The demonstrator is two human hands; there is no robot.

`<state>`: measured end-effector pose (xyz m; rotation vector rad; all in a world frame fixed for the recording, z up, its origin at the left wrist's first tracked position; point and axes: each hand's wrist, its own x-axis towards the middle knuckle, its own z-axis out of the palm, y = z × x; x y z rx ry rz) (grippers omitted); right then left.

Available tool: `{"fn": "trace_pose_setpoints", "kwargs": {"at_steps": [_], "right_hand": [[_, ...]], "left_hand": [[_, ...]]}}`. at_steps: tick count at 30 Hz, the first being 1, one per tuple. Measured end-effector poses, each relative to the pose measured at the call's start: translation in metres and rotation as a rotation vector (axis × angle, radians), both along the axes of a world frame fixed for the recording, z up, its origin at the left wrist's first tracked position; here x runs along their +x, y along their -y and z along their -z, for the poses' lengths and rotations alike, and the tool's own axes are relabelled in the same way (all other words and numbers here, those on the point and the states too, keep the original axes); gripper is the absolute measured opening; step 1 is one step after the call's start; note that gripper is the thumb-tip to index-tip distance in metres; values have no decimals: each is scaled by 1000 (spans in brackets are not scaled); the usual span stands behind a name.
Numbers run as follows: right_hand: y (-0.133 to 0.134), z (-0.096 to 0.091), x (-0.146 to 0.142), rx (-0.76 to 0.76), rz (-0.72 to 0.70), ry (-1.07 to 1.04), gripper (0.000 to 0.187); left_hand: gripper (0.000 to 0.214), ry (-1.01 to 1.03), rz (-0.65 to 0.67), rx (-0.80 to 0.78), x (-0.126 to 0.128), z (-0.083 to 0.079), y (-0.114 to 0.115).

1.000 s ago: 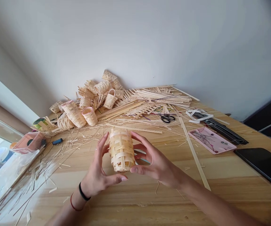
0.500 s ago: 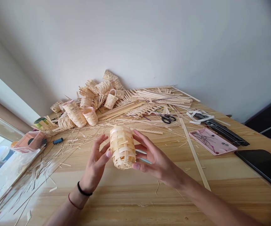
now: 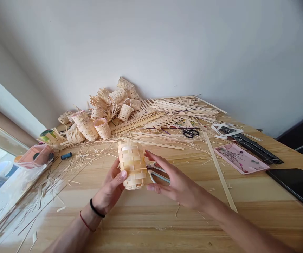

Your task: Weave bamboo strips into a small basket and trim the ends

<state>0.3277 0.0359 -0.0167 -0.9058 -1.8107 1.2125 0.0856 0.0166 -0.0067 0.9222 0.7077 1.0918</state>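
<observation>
A small woven basket [image 3: 132, 164] of pale wooden strips is held up over the middle of the table, its upper rim ends still sticking out. My left hand [image 3: 113, 182] grips it from the left, thumb on the near side and fingers behind. On its right, my right hand [image 3: 171, 177] is spread, fingers and thumb apart, just clear of the weave. Between that thumb and fingers show the pale-blue-handled scissors [image 3: 160, 175], lying on the table behind the hand; their blades are hidden by the basket.
Several woven baskets [image 3: 84, 126] are piled at the back left, beside a heap of wooden strips [image 3: 183, 109]. Black-handled scissors [image 3: 190, 133] lie near it. To the right are a pink tray [image 3: 242, 159] with pins, a black stapler-like tool [image 3: 257, 146] and a phone [image 3: 296, 188].
The basket has turned and shifted slightly left. My left hand has closed round it, while my right hand has come away from its side, uncovering more of the scissors.
</observation>
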Motion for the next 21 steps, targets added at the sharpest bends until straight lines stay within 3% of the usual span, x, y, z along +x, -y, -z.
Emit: {"fn": "trace_pose_setpoints", "kwargs": {"at_steps": [4, 6, 9, 12, 15, 21], "right_hand": [[-7, 4, 3, 269, 213, 243, 24], [-10, 5, 3, 314, 199, 396, 14], [-10, 8, 2, 335, 172, 572, 18], [-10, 11, 1, 352, 231, 664, 28], [-11, 9, 3, 296, 298, 693, 25], [-7, -3, 1, 45, 265, 259, 25]], "left_hand": [[65, -6, -114, 20, -8, -2, -6], [59, -8, -160, 2, -10, -4, -8], [58, 1, -182, -21, -9, -5, -8], [59, 12, -149, 7, -9, -5, -7], [59, 4, -134, 50, -12, -5, -9], [65, 8, -239, 85, -20, -7, -15]]}}
